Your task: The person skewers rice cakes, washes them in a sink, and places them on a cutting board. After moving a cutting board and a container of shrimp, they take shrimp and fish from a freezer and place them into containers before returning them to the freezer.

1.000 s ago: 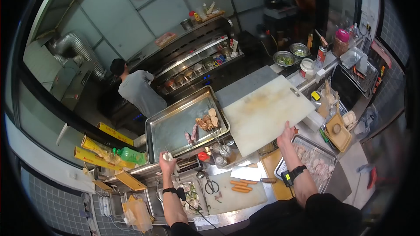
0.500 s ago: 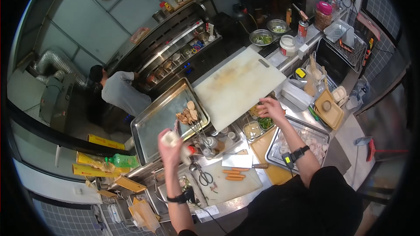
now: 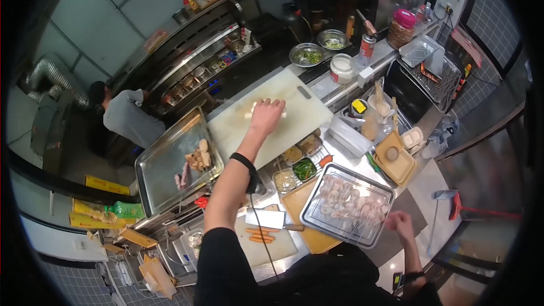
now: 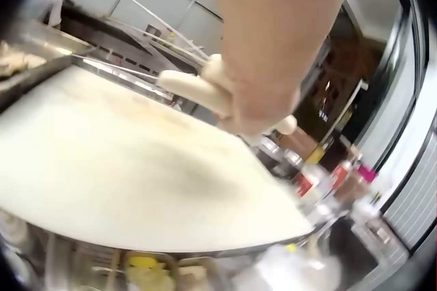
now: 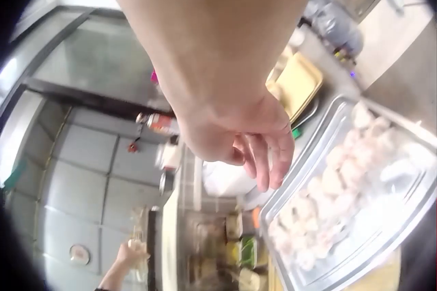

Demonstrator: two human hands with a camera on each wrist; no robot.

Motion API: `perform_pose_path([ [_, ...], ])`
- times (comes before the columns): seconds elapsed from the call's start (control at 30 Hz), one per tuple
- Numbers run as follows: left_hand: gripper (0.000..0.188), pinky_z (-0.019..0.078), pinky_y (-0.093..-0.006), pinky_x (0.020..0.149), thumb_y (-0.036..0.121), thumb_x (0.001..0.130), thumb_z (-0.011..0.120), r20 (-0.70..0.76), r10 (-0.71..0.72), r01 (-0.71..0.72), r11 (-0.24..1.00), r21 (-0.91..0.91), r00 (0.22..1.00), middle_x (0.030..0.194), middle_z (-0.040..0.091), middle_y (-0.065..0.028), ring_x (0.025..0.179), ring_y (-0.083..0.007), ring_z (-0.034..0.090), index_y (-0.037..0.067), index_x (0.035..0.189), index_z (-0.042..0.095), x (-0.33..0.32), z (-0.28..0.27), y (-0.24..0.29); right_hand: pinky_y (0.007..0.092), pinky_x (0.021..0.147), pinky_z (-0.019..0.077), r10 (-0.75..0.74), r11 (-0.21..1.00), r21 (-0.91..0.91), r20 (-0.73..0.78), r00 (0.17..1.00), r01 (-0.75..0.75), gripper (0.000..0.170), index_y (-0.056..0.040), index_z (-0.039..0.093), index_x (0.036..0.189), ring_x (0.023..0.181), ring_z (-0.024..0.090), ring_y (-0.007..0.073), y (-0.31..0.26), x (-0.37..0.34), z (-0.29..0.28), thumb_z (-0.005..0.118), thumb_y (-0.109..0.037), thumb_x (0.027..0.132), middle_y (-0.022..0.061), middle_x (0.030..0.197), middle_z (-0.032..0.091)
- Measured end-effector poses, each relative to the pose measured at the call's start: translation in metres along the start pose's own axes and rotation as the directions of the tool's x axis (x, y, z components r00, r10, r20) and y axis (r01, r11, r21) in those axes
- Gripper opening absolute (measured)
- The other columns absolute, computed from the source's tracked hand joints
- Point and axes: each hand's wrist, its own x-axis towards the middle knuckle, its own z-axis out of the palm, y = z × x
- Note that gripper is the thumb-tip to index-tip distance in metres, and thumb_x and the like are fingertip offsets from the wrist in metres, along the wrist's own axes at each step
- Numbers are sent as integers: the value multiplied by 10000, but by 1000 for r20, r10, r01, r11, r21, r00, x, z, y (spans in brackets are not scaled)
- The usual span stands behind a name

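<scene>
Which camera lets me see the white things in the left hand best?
The left wrist view: it sees the white things close up, poking out of the left hand. The head view shows just bits of them past the hand, and the right wrist view shows them tiny and blurry.

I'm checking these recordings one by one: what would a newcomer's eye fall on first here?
Probably the large white board mid-picture in the head view, with the left hand over it, gripping pale pieces. Next, lower right, comes the shiny tray of pinkish chunks, the right hand by its edge. The broad knife just above some orange sticks also stands out.
</scene>
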Motion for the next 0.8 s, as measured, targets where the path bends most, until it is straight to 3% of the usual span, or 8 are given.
perform_pose_path([
  [0.1, 378, 469, -499, 1116, 104, 841, 721, 3, 243, -241, 961, 133, 970, 1209, 733, -53, 1239, -280, 669, 159, 1209, 655, 16, 36, -29, 314, 599, 585, 139, 986, 115, -182, 973, -120, 216, -40, 685, 1077, 684, 731, 187, 39, -31, -31, 559, -207, 1128, 97, 848, 753],
  [0.2, 497, 283, -618, 1254, 305, 912, 747, -3, 175, -175, 982, -65, 985, 1398, 657, -90, 1435, -316, 522, 183, 1377, 622, 14, 72, -43, 324, 590, 587, 185, 973, 181, -229, 956, -145, 205, -39, 677, 1089, 662, 719, 193, 71, -47, -40, 553, -197, 1127, 100, 847, 743],
  [0.27, 734, 133, -689, 1295, 620, 952, 676, -140, 12, -38, 982, -187, 990, 1567, 530, -100, 1557, -371, 374, 230, 1554, 517, -11, 61, -29, 328, 584, 588, 192, 967, 210, -237, 952, -143, 209, -37, 676, 1092, 661, 720, 195, 79, -53, -36, 549, -199, 1127, 106, 854, 744],
  [0.37, 1008, 63, -704, 1303, 843, 870, 616, 48, 29, -18, 978, -209, 998, 1752, 319, -93, 1655, -399, 161, 279, 1673, 380, -33, 57, -33, 333, 578, 593, 241, 953, 235, -195, 951, -193, 216, -33, 675, 1093, 666, 727, 202, 85, -58, -29, 544, -201, 1130, 115, 859, 744],
  [0.53, 996, 52, -712, 1298, 764, 960, 576, 19, -17, 20, 987, -157, 1000, 1817, 145, -131, 1671, -425, 63, 283, 1749, 203, -71, 73, -48, 323, 578, 592, 123, 988, 99, -34, 992, -119, 218, -38, 678, 1098, 672, 730, 204, 71, -16, -11, 542, -205, 1132, 118, 851, 742],
  [0.6, 956, 81, -726, 1293, 721, 978, 589, -40, -23, 14, 979, -203, 999, 1814, 150, -135, 1667, -437, 71, 283, 1743, 217, -76, 50, -36, 308, 575, 578, -6, 1000, 15, -33, 999, 7, 223, -43, 681, 1111, 665, 715, 188, 77, 0, -10, 554, -225, 1135, 118, 855, 746],
  [0.67, 827, 198, -653, 1301, 603, 994, 646, -239, -79, 5, 956, -294, 968, 1749, 328, -165, 1618, -431, 263, 220, 1679, 384, -99, 4, 0, 285, 585, 565, -16, 999, -31, 15, 1000, 16, 237, -46, 689, 1129, 663, 701, 166, 58, -5, -4, 567, -249, 1136, 112, 867, 755],
  [0.8, 503, 556, -503, 970, 286, 1002, 669, -200, -155, -56, 638, -768, 968, 1190, 738, -231, 1089, -438, 703, 77, 1456, 617, -229, -49, 96, 264, 615, 564, 33, 997, -80, 125, 992, -23, 260, -32, 692, 1154, 678, 701, 145, 14, -4, 60, 575, -264, 1138, 103, 900, 762],
])
